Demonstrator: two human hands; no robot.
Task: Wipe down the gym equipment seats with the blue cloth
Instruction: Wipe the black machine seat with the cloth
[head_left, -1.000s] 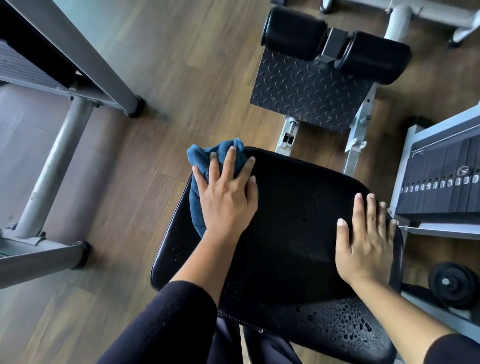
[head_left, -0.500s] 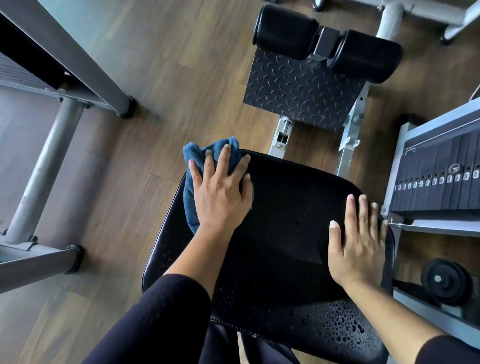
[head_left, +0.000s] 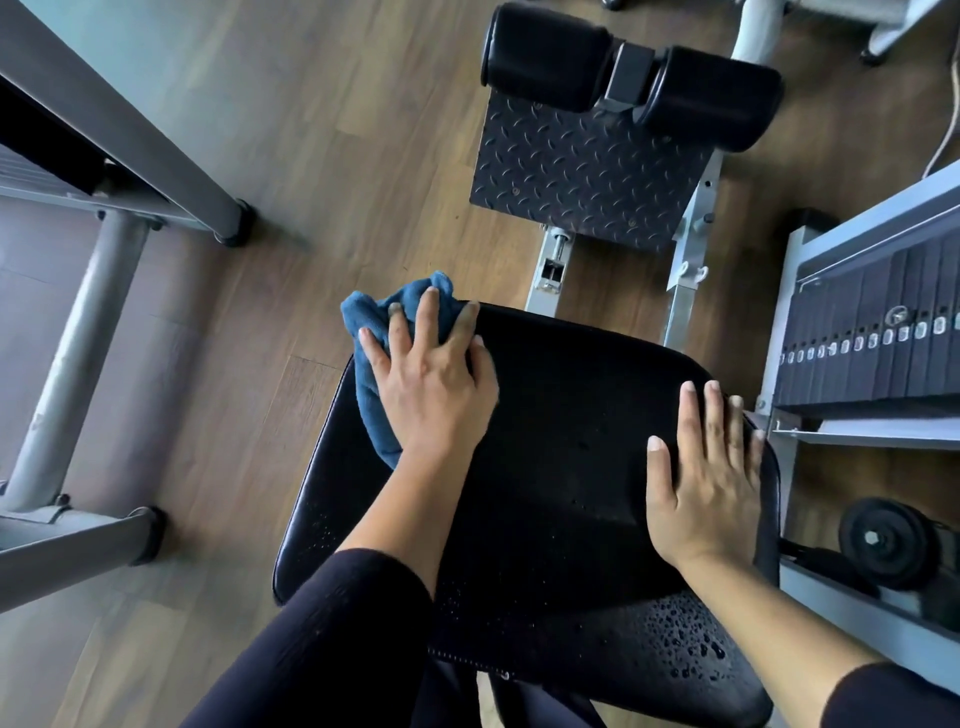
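The main risk sits under the left hand (head_left: 431, 384). The blue cloth (head_left: 366, 317) is bunched at the far-left corner of the black seat (head_left: 561, 441), and a good part of it hangs past the edge. A stroke pushed further left or further away would likely carry it off the pad and onto the wooden floor (head_left: 311, 156), where it would pick up grit. The bunching also means only a small patch of cloth probably meets the vinyl, so streaks could be left. Beads of water (head_left: 685, 639) stand on the near-right part of the seat. That area looks unwiped and could be missed, and a palm on wet vinyl may slip.

The left hand lies flat with fingers spread, pressing the cloth down rather than gripping it. The right hand (head_left: 701, 467) is also flat with fingers straight and slightly apart, resting on the right edge of the seat and holding nothing, apparently as a brace.

Beyond the seat, a tread-pattern foot plate (head_left: 587, 182) and two black roller pads (head_left: 545, 52) lie at the far side. A weight stack (head_left: 872, 353) stands to the right and a grey machine frame (head_left: 67, 364) to the left.
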